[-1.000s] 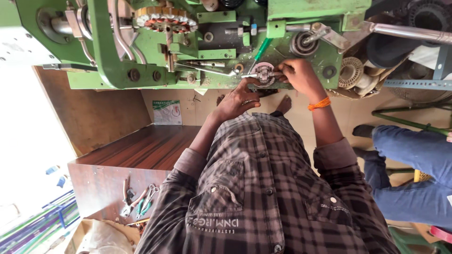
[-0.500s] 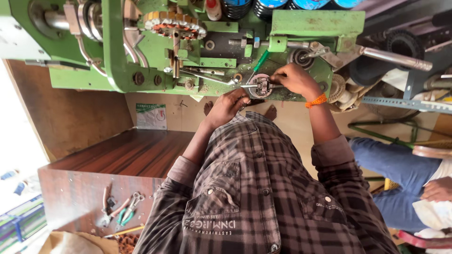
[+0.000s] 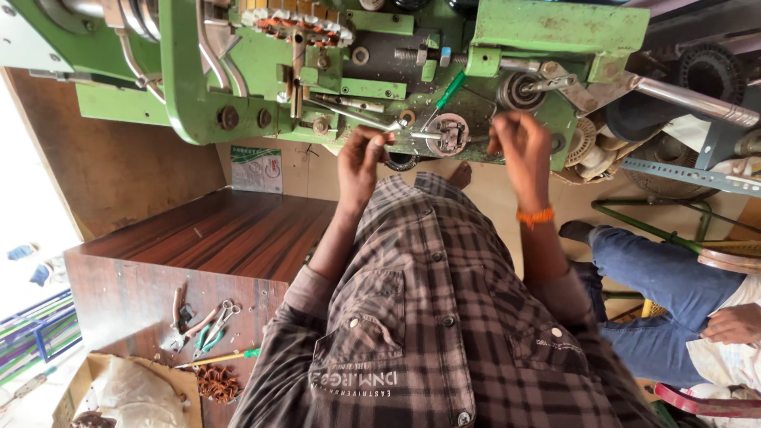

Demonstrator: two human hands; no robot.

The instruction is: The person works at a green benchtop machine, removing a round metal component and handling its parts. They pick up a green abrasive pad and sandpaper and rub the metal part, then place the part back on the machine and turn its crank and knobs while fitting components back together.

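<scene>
— Where are your hands?

— Both are raised at the green machine (image 3: pixel 238 71) across the top of the frame. My left hand (image 3: pixel 361 162) sits just left of centre, fingers (image 3: pixel 379 143) curled narrow around a thin metal rod (image 3: pixel 416 135). That rod runs right to the small round winding part (image 3: pixel 449 135), mounted on the machine's lower edge at centre top.

— And the right?

— My right hand (image 3: pixel 519 147) hangs just right of that round part, fingers bunched and pointing down. Motion blur; I cannot tell whether they pinch anything. Orange band (image 3: pixel 535 215) at the wrist.

— Room to move?

— Tight above: brackets and a green-handled screwdriver (image 3: pixel 449 89) crowd the part. Open between the hands. Lower left, the wooden desk (image 3: pixel 198 238) edge carries pliers (image 3: pixel 208 337) and scissors (image 3: pixel 224 311), well apart from my hands. At right, a seated person's blue-trousered leg (image 3: pixel 658 273) is near my right elbow.
</scene>
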